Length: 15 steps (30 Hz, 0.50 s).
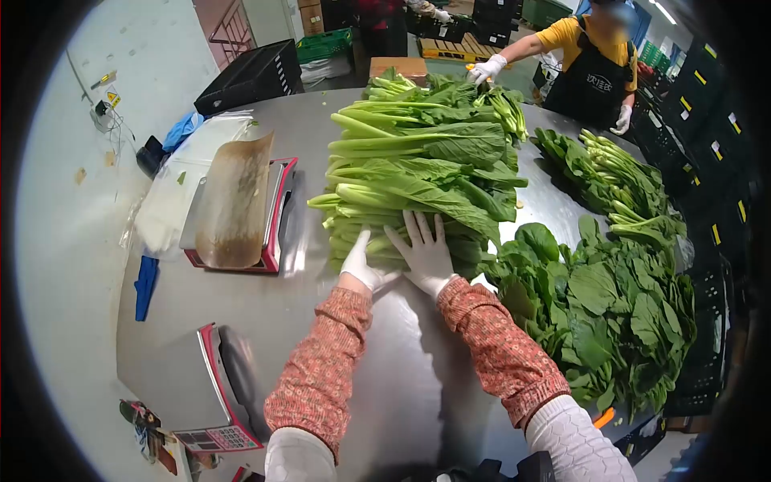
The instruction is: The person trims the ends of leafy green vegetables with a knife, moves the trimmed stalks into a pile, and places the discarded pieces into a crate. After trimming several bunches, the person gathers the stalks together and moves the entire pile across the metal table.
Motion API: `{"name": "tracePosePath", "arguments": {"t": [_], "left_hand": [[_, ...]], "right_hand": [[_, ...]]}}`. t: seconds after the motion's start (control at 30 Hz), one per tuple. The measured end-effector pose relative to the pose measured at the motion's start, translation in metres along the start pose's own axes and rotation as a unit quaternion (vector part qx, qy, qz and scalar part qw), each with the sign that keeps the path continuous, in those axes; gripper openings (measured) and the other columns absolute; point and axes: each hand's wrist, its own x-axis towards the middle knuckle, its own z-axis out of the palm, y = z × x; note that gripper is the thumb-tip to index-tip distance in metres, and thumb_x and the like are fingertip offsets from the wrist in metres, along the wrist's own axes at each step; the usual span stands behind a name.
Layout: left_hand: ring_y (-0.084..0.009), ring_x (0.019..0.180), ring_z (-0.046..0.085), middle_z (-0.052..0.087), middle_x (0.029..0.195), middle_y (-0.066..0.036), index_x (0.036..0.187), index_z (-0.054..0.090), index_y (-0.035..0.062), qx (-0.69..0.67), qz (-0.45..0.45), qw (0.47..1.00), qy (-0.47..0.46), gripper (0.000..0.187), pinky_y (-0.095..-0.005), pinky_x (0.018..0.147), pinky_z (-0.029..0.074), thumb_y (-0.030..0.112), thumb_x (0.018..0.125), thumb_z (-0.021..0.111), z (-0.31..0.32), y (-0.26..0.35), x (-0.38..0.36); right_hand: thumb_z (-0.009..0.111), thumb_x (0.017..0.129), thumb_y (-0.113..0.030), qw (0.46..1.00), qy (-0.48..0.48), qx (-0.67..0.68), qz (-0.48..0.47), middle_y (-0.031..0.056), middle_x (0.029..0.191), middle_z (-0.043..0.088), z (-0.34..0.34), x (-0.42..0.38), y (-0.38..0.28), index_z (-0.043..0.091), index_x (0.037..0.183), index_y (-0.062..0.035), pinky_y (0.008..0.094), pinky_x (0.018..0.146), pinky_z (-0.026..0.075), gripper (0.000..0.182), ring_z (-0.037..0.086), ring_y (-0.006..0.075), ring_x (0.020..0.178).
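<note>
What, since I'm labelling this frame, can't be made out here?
All in the head view:
- Bottom of the greens pile: hidden by its upper layers.
- Stalks directly under the right hand: covered by it.
- Key labels on the lower scale: too small.
- Middle of the upper scale: under the brown tray.
- Red-clad person: cut off by the top edge.

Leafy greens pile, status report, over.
Left hand, right hand: gloved, against near side of leafy greens pile. Stems leftward, leaves rightward. Nothing visible blocking either hand.
</note>
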Motion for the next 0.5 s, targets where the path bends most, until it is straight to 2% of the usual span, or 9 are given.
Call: {"name": "tracePosePath", "arguments": {"t": [0.07,0.1,0.2,0.27,0.3,0.33,0.4,0.43,0.5], "left_hand": [[-0.0372,0.139,0.033,0.036,0.150,-0.018,0.145,0.039,0.0145,-0.002,-0.019,1.000,-0.004,0.073,-0.0612,0.113,0.024,0.051,0.088,0.065,0.000,-0.002,-0.018],[-0.0391,0.140,0.030,0.030,0.153,-0.021,0.146,0.036,0.0142,0.035,0.015,0.999,0.014,0.071,-0.0615,0.113,0.024,0.050,0.090,0.063,-0.001,-0.004,-0.022],[-0.0404,0.141,0.027,0.025,0.155,-0.021,0.147,0.035,0.0145,-0.009,0.027,0.997,0.074,0.071,-0.0621,0.112,0.025,0.050,0.091,0.061,0.011,-0.013,-0.044],[-0.0389,0.137,0.034,0.031,0.152,-0.019,0.146,0.034,0.0127,-0.043,0.037,0.998,0.032,0.067,-0.0599,0.112,0.029,0.045,0.093,0.059,0.008,-0.020,-0.058],[-0.0385,0.136,0.036,0.033,0.151,-0.018,0.146,0.034,0.0115,-0.063,0.042,0.997,0.020,0.066,-0.0592,0.111,0.030,0.043,0.093,0.058,-0.001,-0.021,-0.053],[-0.0381,0.134,0.039,0.035,0.150,-0.017,0.145,0.035,0.0103,-0.083,0.048,0.995,0.007,0.065,-0.0585,0.111,0.031,0.042,0.094,0.058,-0.010,-0.022,-0.047],[-0.0363,0.130,0.045,0.045,0.142,-0.014,0.140,0.039,0.0062,-0.092,0.065,0.991,0.067,0.057,-0.0565,0.110,0.035,0.037,0.095,0.055,-0.017,-0.028,-0.053],[-0.0362,0.129,0.045,0.046,0.141,-0.014,0.139,0.040,0.0058,-0.092,0.076,0.989,0.087,0.056,-0.0564,0.110,0.035,0.036,0.095,0.055,-0.021,-0.033,-0.056],[-0.0357,0.125,0.049,0.051,0.136,-0.014,0.137,0.043,0.0064,-0.098,0.083,0.988,0.085,0.051,-0.0573,0.106,0.039,0.034,0.095,0.054,-0.031,-0.041,-0.064]], "right_hand": [[0.073,0.075,-0.034,1.000,-0.005,0.015,-0.013,0.0240,0.157,0.020,-0.017,-0.012,-0.009,0.033,0.151,-0.0228,0.0621,0.115,0.013,0.087,0.021,0.0395,0.145],[0.073,0.075,-0.034,1.000,0.001,0.014,-0.014,0.0234,0.157,0.021,-0.022,-0.018,-0.013,0.035,0.150,-0.0208,0.0607,0.115,0.015,0.085,0.022,0.0390,0.145],[0.073,0.074,-0.033,1.000,0.014,0.006,-0.016,0.0215,0.157,0.024,-0.030,-0.033,-0.021,0.040,0.147,-0.0149,0.0558,0.116,0.019,0.082,0.026,0.0377,0.144],[0.072,0.074,-0.033,1.000,0.010,-0.003,-0.010,0.0201,0.157,0.026,-0.036,-0.043,-0.026,0.043,0.144,-0.0109,0.0520,0.115,0.023,0.079,0.029,0.0370,0.142],[0.066,0.078,-0.025,1.000,0.000,0.022,-0.004,0.0197,0.154,0.029,-0.046,-0.050,-0.031,0.042,0.144,-0.0065,0.0441,0.109,0.036,0.073,0.037,0.0334,0.137],[0.066,0.078,-0.025,0.999,0.008,0.031,-0.001,0.0205,0.151,0.033,-0.053,-0.056,-0.036,0.045,0.141,-0.0053,0.0440,0.108,0.037,0.070,0.039,0.0340,0.134],[0.066,0.077,-0.023,0.999,0.023,0.047,0.003,0.0222,0.144,0.040,-0.064,-0.065,-0.044,0.051,0.135,-0.0029,0.0440,0.105,0.040,0.063,0.043,0.0352,0.130],[0.064,0.076,-0.019,0.991,0.121,0.048,-0.032,0.0194,0.117,0.059,-0.068,-0.068,-0.049,0.061,0.115,-0.0016,0.0426,0.092,0.049,0.043,0.057,0.0322,0.111],[0.063,0.076,-0.018,0.995,0.025,0.085,-0.054,0.0126,0.100,0.064,-0.085,-0.075,-0.063,0.062,0.103,-0.0048,0.0420,0.080,0.052,0.030,0.063,0.0280,0.096]]}}
